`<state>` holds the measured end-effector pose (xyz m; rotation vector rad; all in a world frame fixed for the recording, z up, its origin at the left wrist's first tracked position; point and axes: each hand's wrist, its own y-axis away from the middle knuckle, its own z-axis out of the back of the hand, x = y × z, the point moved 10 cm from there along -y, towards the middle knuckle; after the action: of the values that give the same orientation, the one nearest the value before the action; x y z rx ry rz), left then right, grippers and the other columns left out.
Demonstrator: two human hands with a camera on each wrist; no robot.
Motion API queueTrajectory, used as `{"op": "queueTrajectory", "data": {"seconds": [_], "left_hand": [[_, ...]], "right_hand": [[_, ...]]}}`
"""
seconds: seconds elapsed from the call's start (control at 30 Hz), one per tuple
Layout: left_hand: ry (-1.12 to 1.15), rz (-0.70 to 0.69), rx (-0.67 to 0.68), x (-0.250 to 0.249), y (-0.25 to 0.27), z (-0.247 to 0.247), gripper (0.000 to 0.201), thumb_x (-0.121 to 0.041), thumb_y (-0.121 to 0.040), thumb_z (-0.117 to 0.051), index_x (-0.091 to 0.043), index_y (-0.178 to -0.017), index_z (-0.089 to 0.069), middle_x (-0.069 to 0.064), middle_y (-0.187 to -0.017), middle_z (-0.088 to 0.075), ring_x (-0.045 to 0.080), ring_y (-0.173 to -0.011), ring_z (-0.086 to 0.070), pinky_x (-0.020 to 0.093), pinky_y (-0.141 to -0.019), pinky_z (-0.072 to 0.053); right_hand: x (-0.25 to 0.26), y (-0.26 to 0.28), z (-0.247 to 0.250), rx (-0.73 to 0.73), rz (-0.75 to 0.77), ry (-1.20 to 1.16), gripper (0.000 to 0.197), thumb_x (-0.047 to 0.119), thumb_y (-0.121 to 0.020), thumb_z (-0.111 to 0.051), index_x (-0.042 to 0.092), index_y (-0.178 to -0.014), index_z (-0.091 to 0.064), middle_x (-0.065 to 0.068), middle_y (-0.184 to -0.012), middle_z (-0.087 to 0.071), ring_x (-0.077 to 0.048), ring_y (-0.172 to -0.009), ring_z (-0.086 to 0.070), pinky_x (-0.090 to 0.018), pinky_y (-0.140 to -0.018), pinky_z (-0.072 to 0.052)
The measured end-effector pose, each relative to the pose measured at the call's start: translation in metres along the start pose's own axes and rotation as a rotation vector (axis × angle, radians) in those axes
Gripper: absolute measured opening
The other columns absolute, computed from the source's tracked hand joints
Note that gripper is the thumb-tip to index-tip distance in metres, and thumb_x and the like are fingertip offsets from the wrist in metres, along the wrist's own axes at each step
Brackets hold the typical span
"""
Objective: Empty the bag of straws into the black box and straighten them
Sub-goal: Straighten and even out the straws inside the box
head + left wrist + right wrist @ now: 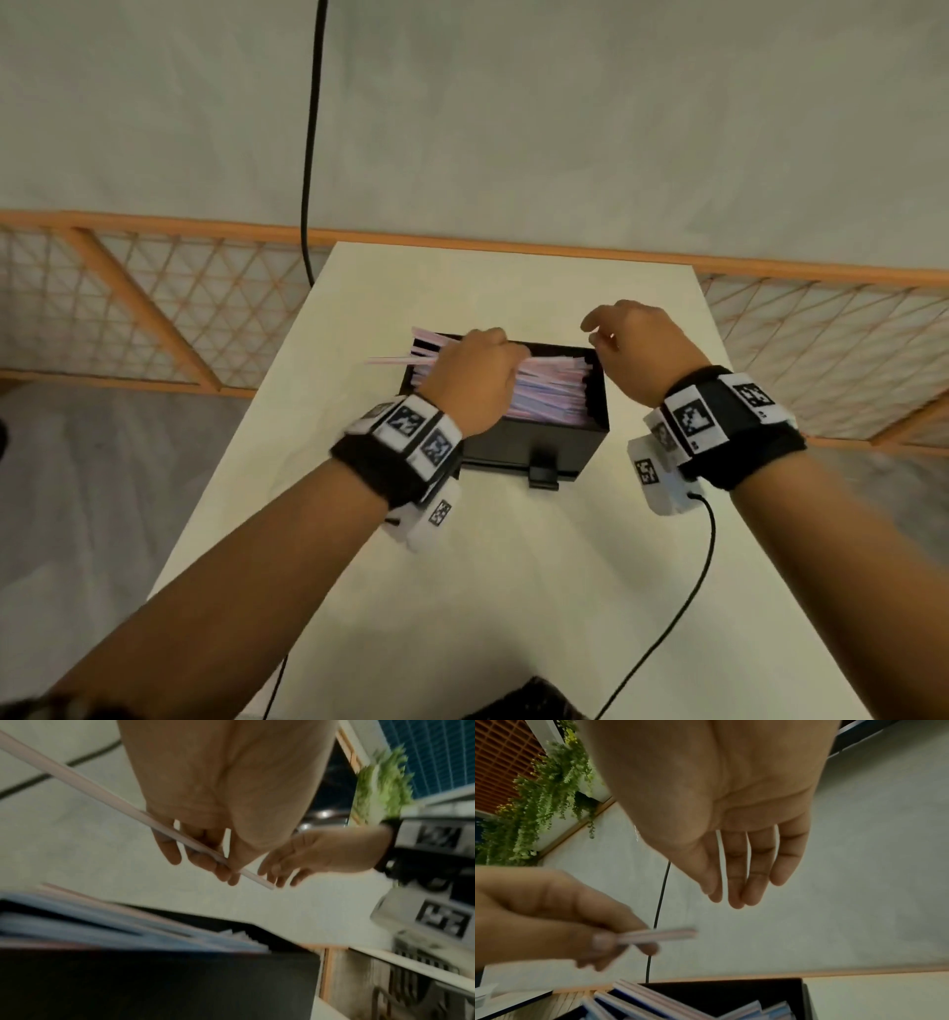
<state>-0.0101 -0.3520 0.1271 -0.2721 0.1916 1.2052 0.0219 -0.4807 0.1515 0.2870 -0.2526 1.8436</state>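
Observation:
The black box (518, 452) stands in the middle of the white table, packed with pink and blue straws (549, 393). Some straws (398, 358) stick out past its far left corner. My left hand (482, 354) hovers over the left part of the box. In the left wrist view it pinches a single pale straw (102, 796) between thumb and fingers, above the straws in the box (123, 931). My right hand (598, 334) hangs over the box's far right corner. Its fingers (736, 874) are straight and hold nothing. The right wrist view also shows the pinched straw (659, 935).
The white table (513, 591) is narrow, with floor on both sides. A wooden lattice railing (154, 293) runs behind it. A black cable (311, 154) hangs at the back, another cable (688, 586) trails from my right wrist. A dark object (534, 699) sits at the near edge.

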Motion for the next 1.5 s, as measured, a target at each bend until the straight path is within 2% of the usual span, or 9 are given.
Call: {"op": "queueTrajectory", "data": {"seconds": [0.13, 0.27, 0.33, 0.47, 0.63, 0.87, 1.17, 1.33, 1.5], "left_hand": [[0.005, -0.084, 0.187, -0.015, -0.024, -0.045, 0.04, -0.011, -0.094, -0.043, -0.017, -0.133, -0.05, 0.015, -0.115, -0.053, 0.034, -0.104, -0.05, 0.046, -0.087, -0.044], [0.049, -0.091, 0.067, 0.003, -0.025, -0.041, 0.048, -0.033, -0.092, -0.049, -0.014, -0.137, -0.044, 0.013, -0.127, -0.05, 0.032, -0.116, -0.045, 0.045, -0.099, -0.038], [0.014, -0.049, 0.03, 0.027, -0.016, -0.037, 0.069, -0.055, -0.084, -0.05, -0.017, -0.14, -0.036, 0.01, -0.141, -0.039, 0.03, -0.132, -0.032, 0.047, -0.109, -0.028], [-0.149, 0.018, 0.211, 0.066, 0.008, -0.064, 0.111, -0.087, -0.062, -0.033, -0.024, -0.148, -0.002, 0.006, -0.159, 0.002, 0.026, -0.145, 0.009, 0.055, -0.116, -0.001], [-0.167, 0.019, 0.209, 0.074, 0.012, -0.081, 0.109, -0.078, -0.071, -0.046, -0.021, -0.148, 0.005, 0.005, -0.159, 0.009, 0.024, -0.145, 0.014, 0.052, -0.116, 0.002], [-0.239, 0.024, 0.104, 0.071, 0.015, -0.07, 0.104, -0.073, -0.072, -0.05, -0.017, -0.148, -0.007, 0.007, -0.152, -0.02, 0.027, -0.141, -0.014, 0.051, -0.112, -0.015], [-0.275, 0.017, 0.043, 0.067, 0.014, -0.067, 0.095, -0.069, -0.067, -0.056, -0.014, -0.14, -0.032, 0.009, -0.137, -0.042, 0.029, -0.125, -0.037, 0.047, -0.102, -0.03], [-0.252, 0.023, 0.08, 0.069, 0.012, -0.07, 0.092, -0.068, -0.074, -0.051, -0.016, -0.143, -0.02, 0.008, -0.143, -0.032, 0.027, -0.131, -0.028, 0.043, -0.104, -0.025], [-0.206, 0.0, 0.086, 0.068, 0.011, -0.07, 0.095, -0.066, -0.074, -0.054, -0.016, -0.145, -0.016, 0.008, -0.143, -0.031, 0.027, -0.13, -0.028, 0.04, -0.104, -0.03]], "right_hand": [[0.008, -0.01, -0.024, 0.087, 0.021, 0.014, 0.029, 0.009, -0.093, -0.041, 0.006, -0.114, -0.06, -0.017, -0.116, -0.06, -0.033, -0.107, -0.055, -0.037, -0.09, -0.044], [0.013, -0.017, -0.05, 0.146, 0.025, 0.067, 0.027, 0.009, -0.093, -0.04, 0.003, -0.108, -0.061, -0.018, -0.107, -0.061, -0.034, -0.098, -0.058, -0.037, -0.082, -0.045], [0.019, -0.02, -0.066, 0.189, 0.069, 0.085, 0.026, 0.011, -0.092, -0.042, 0.004, -0.11, -0.06, -0.017, -0.108, -0.06, -0.033, -0.099, -0.058, -0.038, -0.085, -0.047], [0.03, -0.028, -0.097, 0.28, 0.096, 0.067, 0.034, 0.02, -0.096, -0.037, 0.006, -0.125, -0.049, -0.016, -0.123, -0.052, -0.034, -0.113, -0.051, -0.045, -0.093, -0.044], [0.02, -0.032, -0.122, 0.324, 0.011, 0.195, 0.051, 0.041, -0.096, -0.035, 0.011, -0.136, -0.036, -0.011, -0.137, -0.044, -0.03, -0.126, -0.042, -0.045, -0.099, -0.036], [0.009, -0.031, -0.128, 0.295, -0.074, 0.315, 0.063, 0.06, -0.091, -0.025, 0.015, -0.13, -0.049, -0.008, -0.132, -0.048, -0.028, -0.124, -0.037, -0.046, -0.102, -0.028], [0.002, -0.029, -0.132, 0.356, -0.095, 0.21, 0.073, 0.068, -0.083, -0.024, 0.02, -0.137, -0.039, -0.007, -0.137, -0.046, -0.027, -0.126, -0.039, -0.045, -0.105, -0.029], [0.001, -0.03, -0.126, 0.411, -0.084, 0.093, 0.063, 0.054, -0.086, -0.048, 0.026, -0.14, -0.033, -0.004, -0.138, -0.043, -0.025, -0.128, -0.037, -0.043, -0.107, -0.028], [0.006, -0.034, -0.119, 0.41, -0.045, 0.191, 0.066, 0.043, -0.082, -0.057, 0.021, -0.139, -0.033, -0.007, -0.134, -0.044, -0.028, -0.124, -0.04, -0.043, -0.104, -0.033]]}}
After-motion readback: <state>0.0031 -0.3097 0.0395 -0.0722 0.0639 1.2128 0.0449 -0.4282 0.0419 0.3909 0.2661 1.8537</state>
